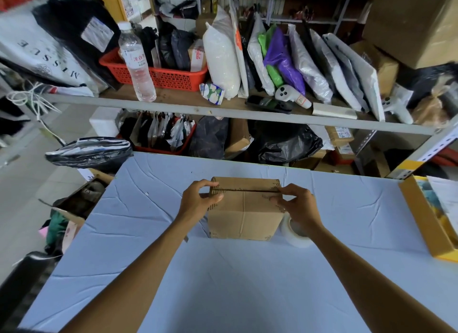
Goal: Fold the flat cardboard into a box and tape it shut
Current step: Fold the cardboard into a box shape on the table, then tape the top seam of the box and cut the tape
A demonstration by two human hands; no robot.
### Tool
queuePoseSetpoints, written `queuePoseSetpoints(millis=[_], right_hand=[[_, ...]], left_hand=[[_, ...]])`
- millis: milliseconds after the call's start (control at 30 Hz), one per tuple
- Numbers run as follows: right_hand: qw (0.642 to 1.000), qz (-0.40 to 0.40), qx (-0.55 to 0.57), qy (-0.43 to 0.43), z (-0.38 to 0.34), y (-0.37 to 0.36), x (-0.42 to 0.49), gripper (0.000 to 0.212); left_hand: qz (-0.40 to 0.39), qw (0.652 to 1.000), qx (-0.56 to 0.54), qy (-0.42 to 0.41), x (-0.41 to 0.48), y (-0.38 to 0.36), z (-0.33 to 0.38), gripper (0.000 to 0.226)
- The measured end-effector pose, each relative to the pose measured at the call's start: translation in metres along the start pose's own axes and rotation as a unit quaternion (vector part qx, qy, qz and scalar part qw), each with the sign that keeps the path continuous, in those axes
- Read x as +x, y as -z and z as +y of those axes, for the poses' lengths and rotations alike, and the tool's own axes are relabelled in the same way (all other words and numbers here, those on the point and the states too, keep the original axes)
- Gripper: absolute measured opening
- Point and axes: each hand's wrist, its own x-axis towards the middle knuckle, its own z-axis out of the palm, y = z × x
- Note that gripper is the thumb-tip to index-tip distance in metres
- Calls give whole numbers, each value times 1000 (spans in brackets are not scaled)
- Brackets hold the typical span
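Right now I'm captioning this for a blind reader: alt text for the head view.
A left hand and a right hand pinch the top flaps of a cardboard box closed on a blue table, a gap along their seam. A tape roll lies beside the right wrist.

Water bottle [137,62] beside red basket [168,78] on cluttered shelf [173,105]

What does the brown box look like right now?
The box is brown corrugated cardboard, standing on the pale blue table. Its top flaps are folded shut, meeting at a dark seam, with no tape visible. A crease runs down its front. The left hand grips its left top corner, the right hand its right.
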Motion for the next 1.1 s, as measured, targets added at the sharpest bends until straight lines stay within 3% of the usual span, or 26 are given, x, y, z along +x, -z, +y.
queuePoseSetpoints(millis=[267,400,467,567,767,867,1000,1100], right_hand=[[999,-11,32,-8,-5,10,1,50],[998,10,44,-47,13,18,0,47],[997,32,-43,-61,32,21,-1,32],[975,-36,-205,-77,63,20,-5,20],[920,-180,-345,-38,104,-2,-16,51],[913,-162,-371,-53,113,-13,-18,53],[878,-136,-459,9,107,-13,-13,40],[888,-94,-450,-17,82,8,-1,45]], left_hand=[[-54,998,15,12,11,12,13,45],[-62,997,33,21,14,14,17,62],[-64,997,24,24,14,15,21,69],[-53,998,17,24,14,15,26,69],[-14,1000,-7,23,13,9,27,63],[-5,999,-12,35,11,7,24,61],[12,999,-15,32,4,8,18,48],[-4,1000,-10,21,4,11,26,40]])
